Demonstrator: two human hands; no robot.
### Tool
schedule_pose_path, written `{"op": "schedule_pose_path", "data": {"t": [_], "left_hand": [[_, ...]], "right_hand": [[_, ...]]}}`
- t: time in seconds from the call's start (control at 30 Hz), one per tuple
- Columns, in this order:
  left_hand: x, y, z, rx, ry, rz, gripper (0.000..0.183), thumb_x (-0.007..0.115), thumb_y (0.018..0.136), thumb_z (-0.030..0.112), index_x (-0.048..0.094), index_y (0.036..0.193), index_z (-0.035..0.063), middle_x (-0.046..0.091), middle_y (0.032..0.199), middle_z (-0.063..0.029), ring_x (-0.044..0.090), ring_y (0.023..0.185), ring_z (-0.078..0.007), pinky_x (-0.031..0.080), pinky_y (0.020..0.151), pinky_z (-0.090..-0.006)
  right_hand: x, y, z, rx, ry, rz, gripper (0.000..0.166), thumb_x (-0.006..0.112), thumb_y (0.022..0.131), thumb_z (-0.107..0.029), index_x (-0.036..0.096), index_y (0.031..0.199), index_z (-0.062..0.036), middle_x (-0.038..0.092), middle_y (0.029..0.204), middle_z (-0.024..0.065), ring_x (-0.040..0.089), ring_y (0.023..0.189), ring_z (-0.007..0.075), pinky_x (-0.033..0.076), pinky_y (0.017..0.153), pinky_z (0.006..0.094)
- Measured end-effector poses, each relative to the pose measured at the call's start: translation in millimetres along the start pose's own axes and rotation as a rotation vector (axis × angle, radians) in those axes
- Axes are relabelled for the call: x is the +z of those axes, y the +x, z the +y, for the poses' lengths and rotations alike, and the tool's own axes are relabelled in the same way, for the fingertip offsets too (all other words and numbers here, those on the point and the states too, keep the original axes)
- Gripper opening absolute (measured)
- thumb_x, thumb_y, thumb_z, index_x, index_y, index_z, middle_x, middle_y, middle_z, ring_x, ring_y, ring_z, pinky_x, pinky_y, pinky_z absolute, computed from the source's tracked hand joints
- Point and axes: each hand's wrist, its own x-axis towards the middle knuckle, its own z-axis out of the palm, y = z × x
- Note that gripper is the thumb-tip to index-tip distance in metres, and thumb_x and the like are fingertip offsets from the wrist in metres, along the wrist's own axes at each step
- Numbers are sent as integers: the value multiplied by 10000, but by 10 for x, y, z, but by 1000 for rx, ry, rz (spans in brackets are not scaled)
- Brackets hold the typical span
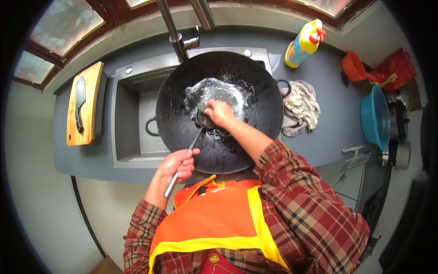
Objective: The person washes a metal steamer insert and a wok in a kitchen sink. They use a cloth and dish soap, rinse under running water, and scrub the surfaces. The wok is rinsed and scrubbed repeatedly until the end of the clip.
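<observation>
A large black wok point(219, 150) rests over the right part of the sink, with foamy water point(236, 92) in its bottom. My left hand point(178, 165) grips the metal handle of a wok spatula or ladle point(195, 138) near the wok's front rim. The utensil's dark, wet head lies in the wok, partly hidden by my right hand point(219, 113). The right fingers are curled down over that head, at the edge of the suds. Whether they clasp a scrubber or the head itself is hidden.
Behind the wok stands a metal faucet point(179, 44). The grey sink basin point(128, 120) shows at left, beyond it a cleaver point(79, 96) on a wooden cutting board point(90, 120). At right are a crumpled cloth point(301, 102), a yellow detergent bottle point(303, 44) and a blue basin point(374, 118).
</observation>
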Motion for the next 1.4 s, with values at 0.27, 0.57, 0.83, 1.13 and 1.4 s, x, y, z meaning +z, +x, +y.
{"op": "schedule_pose_path", "data": {"t": [0.27, 0.57, 0.83, 1.13, 1.4], "left_hand": [[159, 47, 33, 18, 1, 46, 192, 427, 911, 122, 441, 1072, 19, 334, 569, 20, 289, 411, -49, 260, 328, -184], [166, 121, 56, 25, 34, 74, 181, 428, 912, 120, 431, 1072, 34, 329, 555, 18, 296, 410, -53, 263, 330, -190], [130, 188, 148, 56, 11, 76, 240, 396, 923, 135, 453, 1128, 25, 313, 552, 27, 283, 420, -43, 268, 329, -176], [88, 208, 125, 108, -51, 62, 266, 400, 929, 196, 460, 1137, 43, 379, 631, -6, 337, 492, -76, 306, 402, -201], [39, 583, 257, 412, -161, -192, 718, 268, 882, 578, 355, 1258, -27, 485, 1176, -180, 470, 1117, -261, 345, 977, -380]], "right_hand": [[-54, 239, 101, -87, -110, 105, 166, 596, 774, -226, 563, 913, -143, 594, 915, 105, 554, 896, 302, 443, 774, 390], [-119, 253, 44, -92, -149, 21, 211, 590, 788, -275, 528, 938, -141, 574, 914, 106, 532, 903, 313, 429, 762, 415], [-22, -218, -92, 30, 302, -154, 286, 633, 743, -335, 559, 924, -126, 616, 904, 163, 567, 915, 353, 424, 819, 409], [-275, 36, 264, 80, -35, 157, 229, 596, 784, -264, 530, 942, -112, 599, 882, 152, 574, 849, 339, 444, 731, 426], [-410, -804, -853, 13, 530, -272, 268, 635, 781, -259, 577, 955, -64, 606, 770, 39, 540, 677, 85, 437, 603, 255]]}}
